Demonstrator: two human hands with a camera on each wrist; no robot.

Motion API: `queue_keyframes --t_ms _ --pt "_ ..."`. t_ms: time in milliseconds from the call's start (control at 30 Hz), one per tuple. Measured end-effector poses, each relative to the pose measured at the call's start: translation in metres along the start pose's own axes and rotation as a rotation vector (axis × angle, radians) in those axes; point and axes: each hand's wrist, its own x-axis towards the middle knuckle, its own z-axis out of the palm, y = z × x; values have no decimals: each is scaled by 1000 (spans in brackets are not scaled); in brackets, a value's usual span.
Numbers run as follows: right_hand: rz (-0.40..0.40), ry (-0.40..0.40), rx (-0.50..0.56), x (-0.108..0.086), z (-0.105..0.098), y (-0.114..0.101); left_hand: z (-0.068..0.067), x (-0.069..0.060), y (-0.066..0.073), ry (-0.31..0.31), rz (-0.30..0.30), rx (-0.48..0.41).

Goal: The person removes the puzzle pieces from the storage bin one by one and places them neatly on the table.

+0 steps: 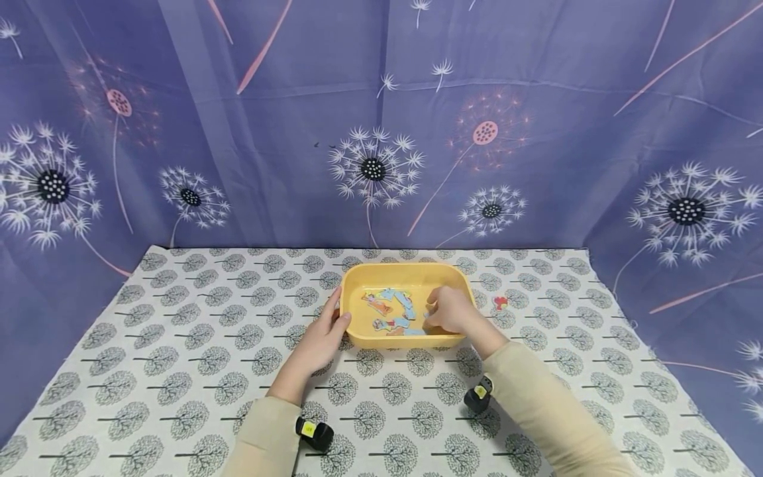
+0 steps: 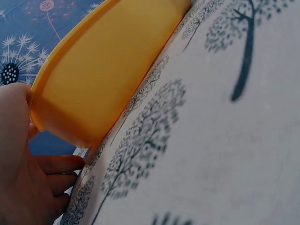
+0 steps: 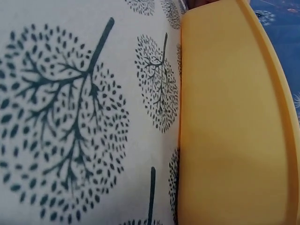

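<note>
In the head view, a yellow basin [image 1: 387,342] holds several flat, colourful cutout pieces [image 1: 397,303], mostly light blue and orange. My left hand [image 1: 318,339] touches the basin's left outer side, fingers extended along it and thumb by the front corner. The left wrist view has the left hand [image 2: 28,173] against the basin wall [image 2: 93,70], its lower fingers loosely straight near the cloth. Inside the basin's right part, my right hand [image 1: 451,310] has curled fingers, pinching a small light-blue piece; its fingertips are partly hidden. The right wrist view mainly shows the basin's outer wall [image 3: 229,117].
A small red piece [image 1: 501,303] lies on the cloth right of the basin. A white cloth with tree prints [image 1: 191,397] covers the table. Behind it hangs a purple-blue curtain [image 1: 286,132] with dandelion prints, which also encloses the left and right sides.
</note>
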Motion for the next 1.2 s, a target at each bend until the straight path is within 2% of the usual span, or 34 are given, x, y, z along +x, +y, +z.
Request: queue_keyframes --t_ms 167,300,533,767,900,1200 --pt "43 -19 -15 2 4 -1 0 0 0 -2 6 -4" --pt "60 -31 13 4 6 -2 1 1 0 2 8 1" --pt "35 -16 65 10 12 -4 0 0 1 4 -8 7" --pt "55 -3 91 14 14 -5 0 -1 1 4 9 2" --pt "37 17 99 15 15 -4 0 -1 1 -1 8 5" --pt "16 51 249 15 14 0 0 0 0 3 10 11"
